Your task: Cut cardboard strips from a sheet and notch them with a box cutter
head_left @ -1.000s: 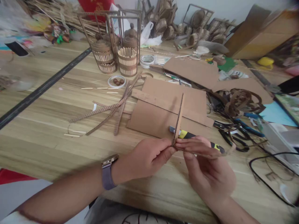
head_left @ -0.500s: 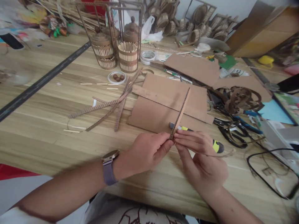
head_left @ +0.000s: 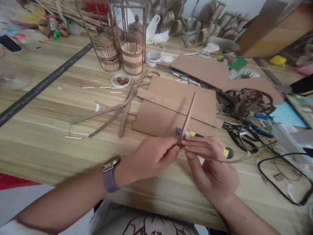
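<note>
A narrow corrugated cardboard strip (head_left: 187, 119) stands on edge, slanting up and away from my fingers. My left hand (head_left: 154, 158) pinches its near end between thumb and bent forefinger. From the right, my right hand (head_left: 212, 164) closes its fingertips and thumb on the same end. A thin curled strip (head_left: 234, 161) trails right from behind my right fingers. Beneath the strip and my right hand lies a yellow and black cutter (head_left: 229, 152), its middle partly covered. Flat cardboard (head_left: 158, 119) with a long cardboard band (head_left: 168, 106) across it rests on the table just beyond.
Loose corrugated strips (head_left: 105, 111) lie to the left. Behind them are a dish of brown balls (head_left: 121, 80), small stick-sided buckets (head_left: 132, 60) in frames and tape rolls (head_left: 153, 58). Black-handled scissors (head_left: 244, 140), coiled strips (head_left: 254, 102) and a black cable (head_left: 260, 173) are on the right.
Both hands keep their grip on the strip's near end. My left wrist has shifted slightly left, and the strip's far end leans slightly more left. The view has moved a little.
</note>
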Motion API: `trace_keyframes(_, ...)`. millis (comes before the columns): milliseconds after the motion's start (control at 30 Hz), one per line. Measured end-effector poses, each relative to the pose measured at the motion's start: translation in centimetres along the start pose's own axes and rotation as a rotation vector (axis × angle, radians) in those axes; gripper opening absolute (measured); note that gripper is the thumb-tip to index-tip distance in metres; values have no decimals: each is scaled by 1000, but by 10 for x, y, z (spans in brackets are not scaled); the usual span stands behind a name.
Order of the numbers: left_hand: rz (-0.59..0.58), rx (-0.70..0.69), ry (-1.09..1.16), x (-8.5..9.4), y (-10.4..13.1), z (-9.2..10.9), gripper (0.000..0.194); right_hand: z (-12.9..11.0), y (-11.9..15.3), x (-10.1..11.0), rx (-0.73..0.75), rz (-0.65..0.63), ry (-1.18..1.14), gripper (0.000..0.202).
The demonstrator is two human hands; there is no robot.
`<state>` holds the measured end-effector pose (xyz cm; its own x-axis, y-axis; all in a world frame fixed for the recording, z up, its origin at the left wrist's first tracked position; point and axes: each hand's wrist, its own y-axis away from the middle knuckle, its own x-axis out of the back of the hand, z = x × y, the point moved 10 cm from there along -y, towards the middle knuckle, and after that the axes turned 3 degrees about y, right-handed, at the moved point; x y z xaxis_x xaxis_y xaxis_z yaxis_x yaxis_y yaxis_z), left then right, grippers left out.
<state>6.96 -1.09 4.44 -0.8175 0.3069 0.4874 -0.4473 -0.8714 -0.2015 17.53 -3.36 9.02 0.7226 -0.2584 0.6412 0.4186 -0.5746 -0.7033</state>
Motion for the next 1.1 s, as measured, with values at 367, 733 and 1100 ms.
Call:
trace_keyframes(367, 29, 15, 25, 1, 4, 2, 33, -4, -1, -2, 21, 27, 90, 17)
trace_keyframes(733, 32, -82, -10, 4, 4, 10, 29, 12, 2, 3, -129, 64, -142, 18)
trace_keyframes(1100, 2, -144, -65, 3, 4, 11, 30, 20, -4, 8, -134, 65, -306, 15)
